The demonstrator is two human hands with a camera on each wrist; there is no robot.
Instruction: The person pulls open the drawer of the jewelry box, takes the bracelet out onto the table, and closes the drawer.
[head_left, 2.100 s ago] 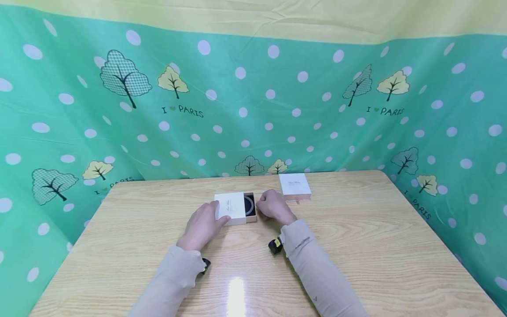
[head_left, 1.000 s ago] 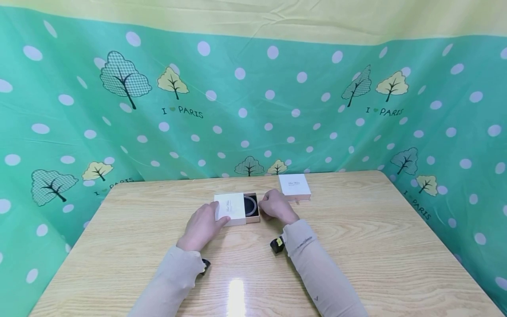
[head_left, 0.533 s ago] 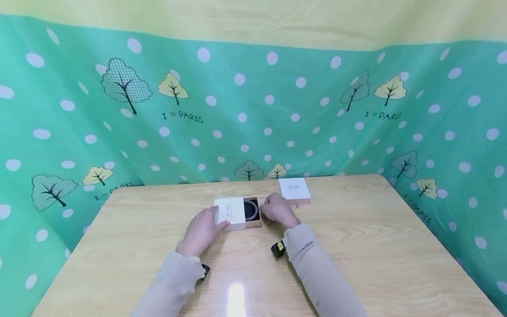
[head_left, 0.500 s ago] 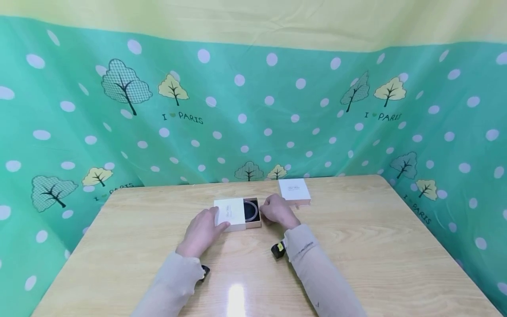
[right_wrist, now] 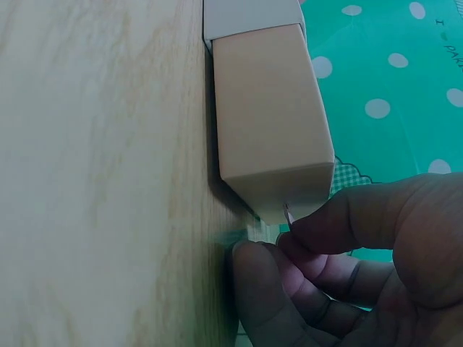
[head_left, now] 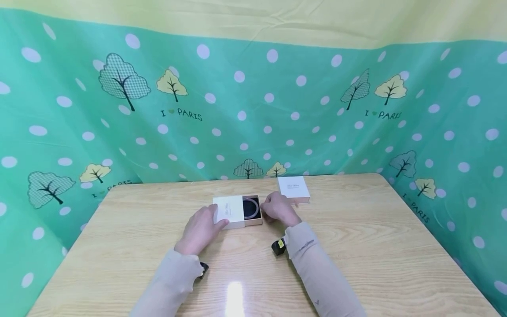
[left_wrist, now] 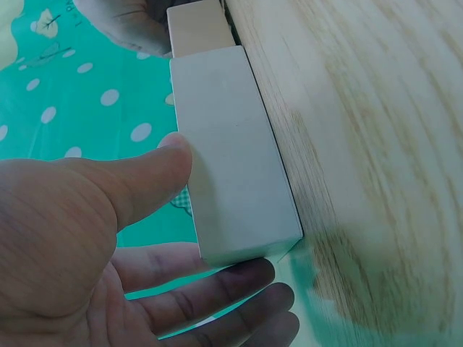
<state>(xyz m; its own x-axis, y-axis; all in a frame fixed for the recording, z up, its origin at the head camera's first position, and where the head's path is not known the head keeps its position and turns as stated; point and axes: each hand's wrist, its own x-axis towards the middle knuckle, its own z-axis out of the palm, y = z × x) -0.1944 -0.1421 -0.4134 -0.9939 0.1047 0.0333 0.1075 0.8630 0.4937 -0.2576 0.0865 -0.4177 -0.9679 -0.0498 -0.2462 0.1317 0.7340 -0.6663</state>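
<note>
One box [head_left: 233, 210] lies lengthwise crosswise, its drawer [right_wrist: 273, 108] pointing right.

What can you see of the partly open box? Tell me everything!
It's a cardboard-looking slide box lying flat on the wooden table. A white sleeve with small print covers part of a peach drawer. Inside the drawer's dark lining lies a pale ring, perhaps a bangle. The left hand grips the sleeve; the right hand pinches the drawer's small tab.
</note>
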